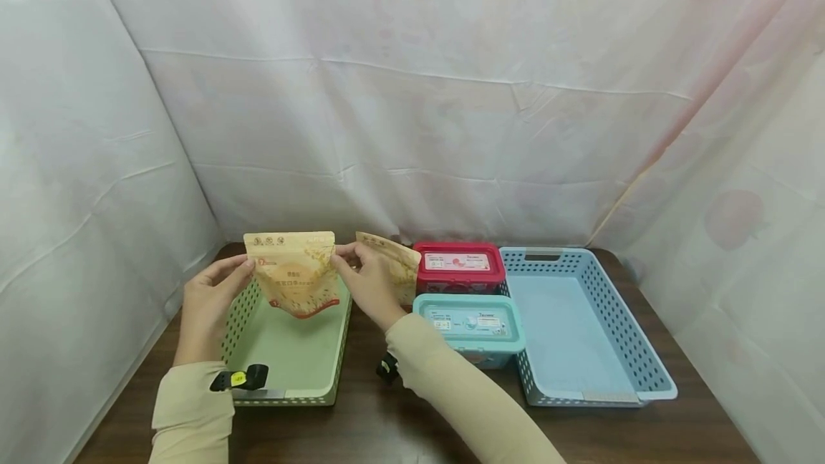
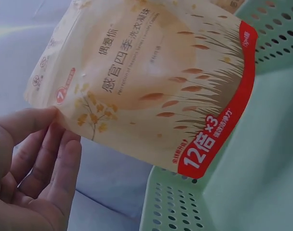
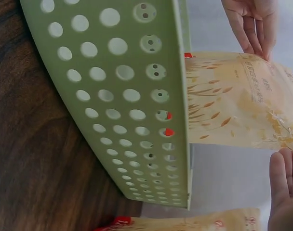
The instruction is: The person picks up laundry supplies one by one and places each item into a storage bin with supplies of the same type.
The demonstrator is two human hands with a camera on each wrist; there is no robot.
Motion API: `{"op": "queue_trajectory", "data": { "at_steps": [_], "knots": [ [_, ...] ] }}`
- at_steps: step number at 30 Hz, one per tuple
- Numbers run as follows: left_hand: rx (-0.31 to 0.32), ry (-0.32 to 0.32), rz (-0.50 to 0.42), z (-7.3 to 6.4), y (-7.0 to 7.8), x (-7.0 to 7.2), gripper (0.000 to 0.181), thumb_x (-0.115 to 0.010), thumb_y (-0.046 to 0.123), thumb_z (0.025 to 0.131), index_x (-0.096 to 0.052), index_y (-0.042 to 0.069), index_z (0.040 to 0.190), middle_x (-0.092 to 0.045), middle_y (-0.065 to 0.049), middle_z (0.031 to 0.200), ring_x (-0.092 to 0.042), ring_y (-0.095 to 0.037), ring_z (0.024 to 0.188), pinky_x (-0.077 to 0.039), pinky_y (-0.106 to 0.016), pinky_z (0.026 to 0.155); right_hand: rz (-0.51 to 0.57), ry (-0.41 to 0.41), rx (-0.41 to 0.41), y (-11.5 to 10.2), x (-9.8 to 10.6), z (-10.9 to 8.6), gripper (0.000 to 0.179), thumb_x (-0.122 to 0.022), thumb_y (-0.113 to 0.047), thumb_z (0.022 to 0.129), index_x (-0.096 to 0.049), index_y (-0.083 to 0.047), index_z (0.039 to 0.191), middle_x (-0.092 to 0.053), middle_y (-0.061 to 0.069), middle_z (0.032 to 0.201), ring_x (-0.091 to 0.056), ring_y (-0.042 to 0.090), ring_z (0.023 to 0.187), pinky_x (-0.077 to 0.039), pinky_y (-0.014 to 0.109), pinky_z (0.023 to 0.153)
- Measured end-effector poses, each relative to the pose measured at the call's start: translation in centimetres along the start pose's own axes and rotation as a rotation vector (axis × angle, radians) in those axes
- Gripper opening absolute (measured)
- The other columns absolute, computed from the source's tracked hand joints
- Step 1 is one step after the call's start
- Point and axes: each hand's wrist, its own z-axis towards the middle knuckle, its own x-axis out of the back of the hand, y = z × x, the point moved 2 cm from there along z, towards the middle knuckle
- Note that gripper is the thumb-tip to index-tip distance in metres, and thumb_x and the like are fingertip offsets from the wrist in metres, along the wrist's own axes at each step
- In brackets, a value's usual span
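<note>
A cream stand-up pouch of laundry pods (image 1: 296, 274) with a red lower edge hangs upright above the green basket (image 1: 283, 371). Thumb and fingers of my left hand (image 1: 209, 299) pinch its left edge near the top. On the opposite side, my right hand (image 1: 370, 285) pinches the upper right edge. The left wrist view shows the pouch's printed front (image 2: 151, 82) close up, with my left hand (image 2: 35, 168) at its side edge. From the right wrist, my right hand (image 3: 285, 187) is only partly visible.
A second cream pouch (image 1: 402, 271) stands behind my right forearm. To its right are a red lidded box (image 1: 459, 279) and a turquoise lidded box (image 1: 473, 342), beside a pale blue basket (image 1: 554, 335). White fabric (image 1: 412, 127) hangs around the brown table (image 1: 380, 428).
</note>
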Motion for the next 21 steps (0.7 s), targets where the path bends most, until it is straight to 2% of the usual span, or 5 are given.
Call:
{"op": "queue_trajectory", "data": {
  "at_steps": [3,5,7,14,21],
  "knots": [
    [0.014,-0.002,0.087,0.3,-0.1,0.0,0.051,-0.076,0.041,0.088,-0.067,0.012,0.129,-0.066,0.011,0.099,-0.066,-0.007,0.099,-0.047,-0.033,0.101,-0.012,0.0,-0.021,0.4,-0.3,0.1,0.012,-0.071,-0.019,0.096,-0.074,-0.011,0.105,-0.07,-0.005,0.092,-0.06,0.005,0.081,-0.053,0.022,0.071],
    [0.015,-0.008,0.141,0.5,-0.1,0.0,0.054,-0.074,0.045,0.089,-0.065,0.013,0.131,-0.065,0.012,0.101,-0.065,-0.01,0.103,-0.044,-0.044,0.106,-0.014,0.001,-0.039,0.7,-0.4,0.1,0.012,-0.071,-0.02,0.096,-0.074,-0.012,0.104,-0.071,-0.005,0.091,-0.06,0.005,0.079,-0.052,0.022,0.07],
    [0.012,-0.018,0.173,0.7,-0.2,0.0,0.056,-0.073,0.047,0.09,-0.064,0.012,0.133,-0.064,0.011,0.102,-0.064,-0.013,0.106,-0.043,-0.048,0.107,-0.017,-0.004,-0.059,0.9,-0.5,0.0,0.011,-0.071,-0.021,0.096,-0.074,-0.013,0.103,-0.07,-0.006,0.089,-0.059,0.005,0.078,-0.052,0.022,0.07],
    [0.022,-0.04,0.158,1.6,-0.8,-0.3,0.054,-0.072,0.043,0.092,-0.064,0.01,0.133,-0.066,0.01,0.102,-0.062,-0.008,0.101,-0.043,-0.045,0.104,-0.014,-0.01,-0.134,1.8,-0.9,0.1,0.011,-0.07,-0.023,0.097,-0.075,-0.015,0.104,-0.068,-0.008,0.088,-0.059,0.006,0.078,-0.051,0.024,0.07],
    [0.051,0.0,0.139,2.6,-1.6,-0.9,0.05,-0.072,0.04,0.093,-0.063,0.009,0.132,-0.066,0.01,0.101,-0.062,-0.008,0.102,-0.045,-0.043,0.105,-0.012,0.029,-0.217,2.6,-1.7,0.3,0.011,-0.069,-0.024,0.098,-0.076,-0.017,0.104,-0.067,-0.008,0.085,-0.06,0.006,0.076,-0.051,0.025,0.065]
  ]
}}
